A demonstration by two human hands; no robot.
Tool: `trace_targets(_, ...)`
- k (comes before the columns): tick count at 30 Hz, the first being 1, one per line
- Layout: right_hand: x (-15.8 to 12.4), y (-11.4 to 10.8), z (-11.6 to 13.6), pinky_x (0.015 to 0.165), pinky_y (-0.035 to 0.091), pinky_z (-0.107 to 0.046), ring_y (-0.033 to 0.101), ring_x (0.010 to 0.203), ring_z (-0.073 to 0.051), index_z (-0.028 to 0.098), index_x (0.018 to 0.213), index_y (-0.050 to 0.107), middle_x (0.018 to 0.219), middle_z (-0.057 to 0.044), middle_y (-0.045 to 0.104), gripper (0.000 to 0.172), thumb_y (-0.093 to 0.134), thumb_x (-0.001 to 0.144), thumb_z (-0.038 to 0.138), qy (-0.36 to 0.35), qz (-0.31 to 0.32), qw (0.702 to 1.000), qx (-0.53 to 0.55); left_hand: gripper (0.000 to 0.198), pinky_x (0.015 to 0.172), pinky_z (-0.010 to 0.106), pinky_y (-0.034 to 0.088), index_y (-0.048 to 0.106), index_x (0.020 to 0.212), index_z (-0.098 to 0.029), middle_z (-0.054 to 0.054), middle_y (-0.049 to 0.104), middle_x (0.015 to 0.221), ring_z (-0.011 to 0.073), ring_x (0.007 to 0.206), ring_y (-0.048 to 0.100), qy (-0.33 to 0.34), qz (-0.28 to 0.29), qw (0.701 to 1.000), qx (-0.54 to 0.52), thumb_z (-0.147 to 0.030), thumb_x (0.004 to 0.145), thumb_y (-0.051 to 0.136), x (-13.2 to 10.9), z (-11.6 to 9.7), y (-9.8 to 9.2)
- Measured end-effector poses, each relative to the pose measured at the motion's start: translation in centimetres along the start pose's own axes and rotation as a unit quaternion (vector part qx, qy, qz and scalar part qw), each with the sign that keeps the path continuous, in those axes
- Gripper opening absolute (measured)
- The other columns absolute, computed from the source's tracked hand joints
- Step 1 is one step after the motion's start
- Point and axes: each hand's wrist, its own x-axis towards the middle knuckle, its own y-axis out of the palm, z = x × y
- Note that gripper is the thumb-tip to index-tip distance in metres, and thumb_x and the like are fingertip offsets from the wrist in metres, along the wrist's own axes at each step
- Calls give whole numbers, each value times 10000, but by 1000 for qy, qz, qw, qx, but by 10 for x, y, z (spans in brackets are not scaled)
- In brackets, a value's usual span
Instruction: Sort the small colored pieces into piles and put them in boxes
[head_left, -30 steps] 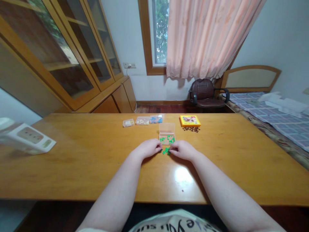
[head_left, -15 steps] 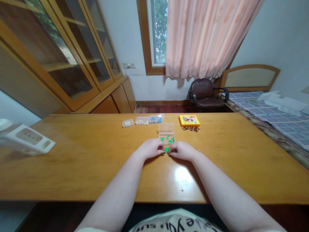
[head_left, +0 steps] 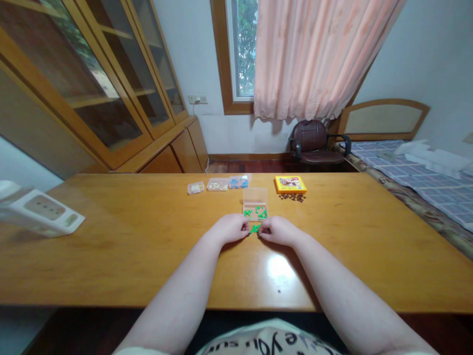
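Observation:
A small cluster of green plastic pieces point(head_left: 254, 229) lies on the table between my two hands. My left hand point(head_left: 235, 227) rests at the left of the cluster, fingers curled together at its edge. From the right, my right hand point(head_left: 275, 230) bends its fingers down in a pinch against the same pieces. Whatever either set of fingertips holds is too small to make out. Just beyond the hands stands a clear plastic case point(head_left: 255, 195), its lid raised at the back, with more green pieces point(head_left: 261, 213) scattered inside.
Farther back on the wooden table point(head_left: 140, 236) sit a case of blue pieces point(head_left: 238, 183), a case of pale pieces point(head_left: 218, 185) and a smaller clear box point(head_left: 195, 188). Brown pieces point(head_left: 292, 197) lie before a yellow box point(head_left: 290, 185). A white container point(head_left: 40, 209) is at far left.
Both hands have drawn slightly apart, showing more of the green cluster between them. The cases and boxes have stayed in place.

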Motion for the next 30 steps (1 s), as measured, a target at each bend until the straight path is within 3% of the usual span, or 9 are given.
trace_targets(11,0,-3,3,614,373,-225,585,670,-138,215,781,716,764,-20,704,141,578,777,241,3,-1,1000,3,169,615,220,403,651,901,-227,3,677,823,153,720,596,18,15,999,-48,-236,736,615,1,11,1)
trace_targets(18,1,2,1,612,365,-221,572,657,-130,210,783,706,733,-16,689,118,590,781,236,-2,-12,1000,17,118,644,232,418,670,843,-230,10,691,840,167,752,610,31,30,998,-45,-226,756,591,4,12,6)
trace_targets(21,2,3,-2,605,361,-214,553,644,-122,195,766,690,712,-13,665,92,601,779,219,-4,-58,998,29,130,644,231,423,671,848,-221,18,694,845,168,750,611,26,41,998,-45,-228,761,575,3,10,5)
trace_targets(26,5,-1,-8,614,368,-228,530,650,-132,189,861,696,706,-23,629,156,563,831,263,62,-215,974,32,141,610,225,410,664,840,-207,17,684,800,156,696,594,22,48,997,-50,-230,744,562,2,9,5)
trace_targets(28,4,-4,-10,615,372,-234,535,652,-138,199,941,698,715,-25,636,200,546,844,286,91,-220,971,35,141,589,224,399,658,830,-206,14,677,780,151,672,583,23,51,997,-56,-231,730,561,2,10,5)
trace_targets(30,4,-6,-10,620,376,-236,544,657,-139,209,976,697,733,-25,651,215,550,841,290,90,-188,977,37,138,576,223,389,650,819,-207,8,670,763,148,655,572,24,54,996,-64,-237,717,562,2,10,6)
